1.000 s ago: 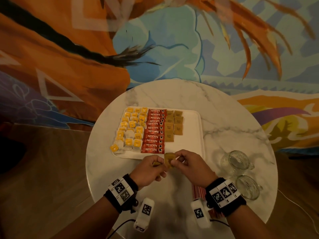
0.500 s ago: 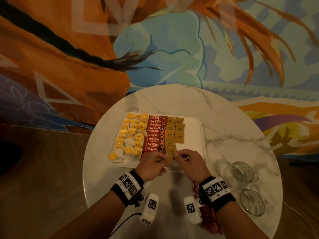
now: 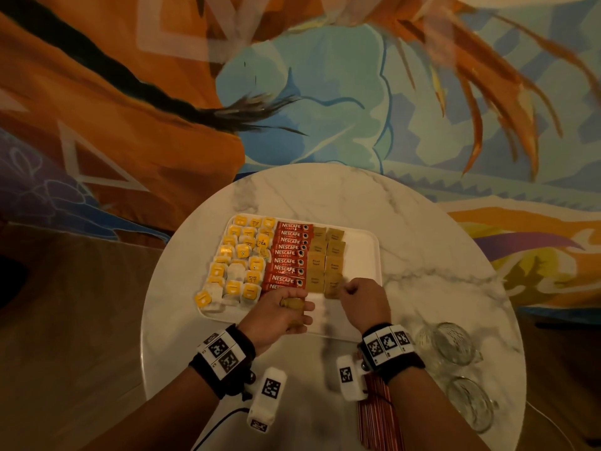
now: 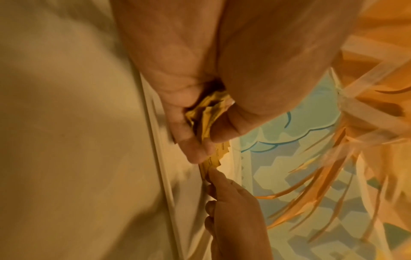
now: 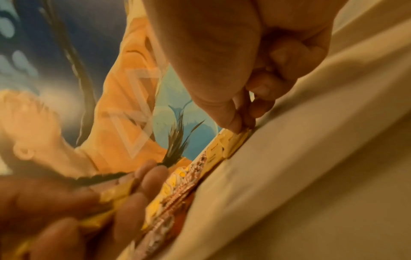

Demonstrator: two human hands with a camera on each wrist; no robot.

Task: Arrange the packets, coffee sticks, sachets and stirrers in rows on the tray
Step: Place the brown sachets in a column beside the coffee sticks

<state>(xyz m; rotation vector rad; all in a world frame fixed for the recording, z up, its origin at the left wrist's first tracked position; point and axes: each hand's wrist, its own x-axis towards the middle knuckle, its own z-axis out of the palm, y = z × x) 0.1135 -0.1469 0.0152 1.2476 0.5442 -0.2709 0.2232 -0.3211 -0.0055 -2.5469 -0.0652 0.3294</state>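
On the white tray (image 3: 361,255) lie yellow tea packets (image 3: 240,255) at the left, red coffee sticks (image 3: 287,255) in the middle and two columns of brown sugar sachets (image 3: 325,252) to their right. My left hand (image 3: 299,307) grips a small bunch of brown sachets (image 4: 206,112) over the tray's near edge. My right hand (image 3: 344,291) pinches a single brown sachet (image 3: 333,289) at the near end of the right sachet column; in the right wrist view this sachet (image 5: 235,140) touches the tray. Red striped stirrers (image 3: 380,415) lie on the table under my right wrist.
The tray sits on a round marble table (image 3: 422,229). Two glass mugs (image 3: 455,343) (image 3: 471,405) stand at the near right of the table. The tray's right third is bare. A painted wall rises behind the table.
Both hands moved forward from the table's front onto the tray. The right hand drew one sachet away from the left hand's bunch and brought it down by the right sachet column.
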